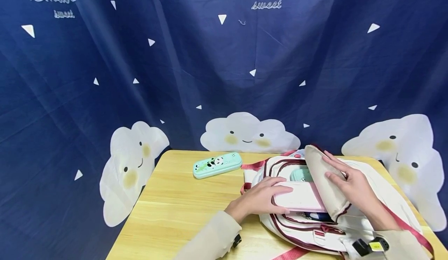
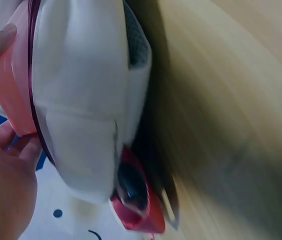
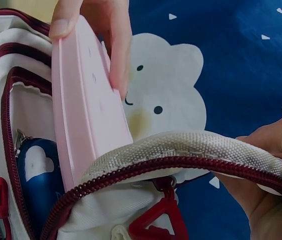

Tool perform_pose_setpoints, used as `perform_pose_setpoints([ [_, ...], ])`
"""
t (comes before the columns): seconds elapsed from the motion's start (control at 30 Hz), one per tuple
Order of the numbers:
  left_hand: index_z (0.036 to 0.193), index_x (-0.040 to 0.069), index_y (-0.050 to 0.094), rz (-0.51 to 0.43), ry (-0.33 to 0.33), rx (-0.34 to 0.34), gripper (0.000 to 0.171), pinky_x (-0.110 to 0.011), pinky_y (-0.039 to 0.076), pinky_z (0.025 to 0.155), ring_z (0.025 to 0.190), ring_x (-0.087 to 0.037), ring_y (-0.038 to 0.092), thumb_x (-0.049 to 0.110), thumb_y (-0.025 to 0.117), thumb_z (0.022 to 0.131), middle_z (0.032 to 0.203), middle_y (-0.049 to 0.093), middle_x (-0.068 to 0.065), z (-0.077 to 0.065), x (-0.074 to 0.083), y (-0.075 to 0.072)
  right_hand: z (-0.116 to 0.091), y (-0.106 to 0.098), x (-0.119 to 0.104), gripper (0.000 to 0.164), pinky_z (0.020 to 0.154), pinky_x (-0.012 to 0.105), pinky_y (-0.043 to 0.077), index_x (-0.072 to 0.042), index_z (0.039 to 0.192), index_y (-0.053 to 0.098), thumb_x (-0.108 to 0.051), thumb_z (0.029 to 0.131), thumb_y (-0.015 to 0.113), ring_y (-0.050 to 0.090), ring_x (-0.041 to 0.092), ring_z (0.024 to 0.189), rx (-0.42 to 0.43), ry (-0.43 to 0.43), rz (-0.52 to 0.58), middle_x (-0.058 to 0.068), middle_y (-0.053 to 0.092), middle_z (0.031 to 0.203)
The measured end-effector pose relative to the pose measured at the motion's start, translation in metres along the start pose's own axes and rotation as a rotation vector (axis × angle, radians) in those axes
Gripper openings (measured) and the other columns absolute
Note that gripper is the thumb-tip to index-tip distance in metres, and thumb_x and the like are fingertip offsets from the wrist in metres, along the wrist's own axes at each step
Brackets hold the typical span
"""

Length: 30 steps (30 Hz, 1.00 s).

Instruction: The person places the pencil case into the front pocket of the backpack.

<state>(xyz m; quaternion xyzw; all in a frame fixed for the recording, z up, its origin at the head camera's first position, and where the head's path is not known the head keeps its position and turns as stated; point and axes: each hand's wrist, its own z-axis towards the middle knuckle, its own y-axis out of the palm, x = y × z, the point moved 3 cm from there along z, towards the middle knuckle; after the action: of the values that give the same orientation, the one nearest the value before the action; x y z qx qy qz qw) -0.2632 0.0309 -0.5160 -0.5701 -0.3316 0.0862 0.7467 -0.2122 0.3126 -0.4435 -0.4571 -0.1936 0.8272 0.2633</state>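
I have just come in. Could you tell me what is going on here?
A person is handling a white backpack. The left hand grips a pink case, partly inside the open compartment; the right hand holds the flap up. A mint-green item and a dark blue item are also in the compartment, while a panda case lies on the table.

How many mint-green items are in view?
2: a mint case on the table, left of the bag, and a mint item inside the bag, partly covered by the pink box. Others may be hidden inside.
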Motion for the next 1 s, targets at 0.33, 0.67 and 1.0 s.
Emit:
perform_pose_setpoints([
  [0.33,0.158,0.042,0.056,0.009,0.008,-0.003,0.069,-0.031,0.035,0.13,0.16,-0.01,0.038,0.067,0.073,0.096,0.174,0.039,0.015,0.011,0.008,0.009,0.0,-0.001,0.001,0.048,0.109,-0.006,0.028,0.001,0.148,0.066,0.003,0.101,0.073,0.038,-0.026,0.141,-0.007,0.032,0.031,-0.034,0.048,0.156],
  [0.67,0.16,0.043,0.054,-0.011,0.0,-0.028,0.071,-0.034,0.035,0.131,0.162,-0.013,0.037,0.068,0.073,0.096,0.177,0.036,0.015,0.01,0.006,0.012,-0.003,-0.004,0.003,0.047,0.11,-0.005,0.028,0.002,0.148,0.065,0.002,0.101,0.072,0.038,-0.026,0.141,-0.005,0.045,0.045,-0.033,0.049,0.157],
  [1.0,0.16,0.042,0.054,-0.014,0.008,-0.044,0.072,-0.035,0.032,0.133,0.163,-0.012,0.035,0.069,0.072,0.096,0.177,0.034,0.015,0.009,0.003,0.014,-0.004,-0.005,0.006,0.048,0.109,-0.005,0.028,0.002,0.148,0.065,0.002,0.101,0.073,0.039,-0.026,0.141,0.003,0.045,0.046,-0.033,0.049,0.156],
])
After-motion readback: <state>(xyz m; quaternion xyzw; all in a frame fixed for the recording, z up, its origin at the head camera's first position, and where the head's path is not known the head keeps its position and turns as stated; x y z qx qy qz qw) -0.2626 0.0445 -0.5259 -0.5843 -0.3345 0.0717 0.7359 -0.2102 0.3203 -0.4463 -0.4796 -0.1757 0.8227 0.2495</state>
